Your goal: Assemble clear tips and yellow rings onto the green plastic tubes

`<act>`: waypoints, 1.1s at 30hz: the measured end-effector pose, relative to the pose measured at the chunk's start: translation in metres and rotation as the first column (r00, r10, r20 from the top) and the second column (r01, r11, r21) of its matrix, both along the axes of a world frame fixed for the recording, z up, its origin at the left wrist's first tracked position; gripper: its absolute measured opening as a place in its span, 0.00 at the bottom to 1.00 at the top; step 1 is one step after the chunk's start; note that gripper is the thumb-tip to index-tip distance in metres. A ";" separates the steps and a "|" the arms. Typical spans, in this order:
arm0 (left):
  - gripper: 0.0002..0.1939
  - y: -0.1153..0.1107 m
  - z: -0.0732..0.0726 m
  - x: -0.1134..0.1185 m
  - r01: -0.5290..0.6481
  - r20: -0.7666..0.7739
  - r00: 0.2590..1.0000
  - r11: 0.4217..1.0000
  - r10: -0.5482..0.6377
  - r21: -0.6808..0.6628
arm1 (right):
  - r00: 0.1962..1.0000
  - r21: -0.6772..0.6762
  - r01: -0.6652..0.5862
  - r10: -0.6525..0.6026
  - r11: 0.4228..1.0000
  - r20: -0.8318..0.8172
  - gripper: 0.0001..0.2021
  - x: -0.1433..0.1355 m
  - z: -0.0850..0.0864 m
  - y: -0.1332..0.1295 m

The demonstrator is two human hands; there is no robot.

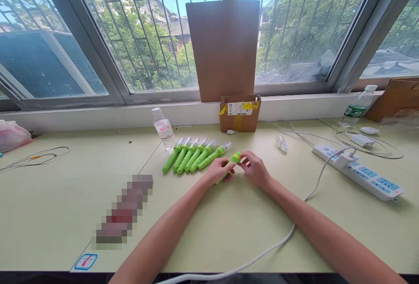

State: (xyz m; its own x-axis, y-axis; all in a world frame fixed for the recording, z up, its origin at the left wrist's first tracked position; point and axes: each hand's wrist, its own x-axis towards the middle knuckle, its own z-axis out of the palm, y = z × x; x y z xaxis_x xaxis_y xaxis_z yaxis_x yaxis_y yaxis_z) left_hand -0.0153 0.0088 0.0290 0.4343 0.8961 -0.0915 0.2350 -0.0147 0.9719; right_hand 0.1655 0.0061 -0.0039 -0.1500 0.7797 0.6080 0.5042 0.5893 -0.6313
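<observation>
My left hand (pixel 221 170) is closed around the body of a green plastic tube (pixel 234 159), which lies tilted in the grip with its yellow-green end up and to the right. At that end, my right hand (pixel 254 168) pinches with thumb and fingers; its fingertips partly hide what they touch. Just left of my hands lies a row of several similar green tubes with clear tips (pixel 193 155), side by side on the table. A loose clear plastic cap (pixel 281 143) rests to the right, beyond my right hand.
A water bottle (pixel 164 130) stands behind the row. At the back sits a small cardboard box (pixel 240 116) with a brown board behind it. A white power strip (pixel 358 172) lies right, its cable (pixel 296 223) passing under my right forearm. A blurred-out object (pixel 126 209) lies left.
</observation>
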 end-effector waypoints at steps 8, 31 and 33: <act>0.24 0.003 0.000 -0.003 0.071 -0.005 0.997 0.997 -0.071 -0.006 | 1.000 -0.024 0.002 -0.002 1.000 -0.016 0.04 -0.001 0.004 -0.001; 0.24 -0.001 0.002 -0.003 0.041 0.021 0.999 0.999 -0.041 -0.014 | 0.998 -0.032 -0.046 0.045 0.998 -0.034 0.08 -0.002 0.007 -0.006; 0.25 0.000 0.002 -0.002 0.047 0.011 0.999 0.999 -0.047 -0.022 | 0.999 -0.028 -0.041 0.041 0.999 -0.031 0.08 -0.001 0.006 -0.005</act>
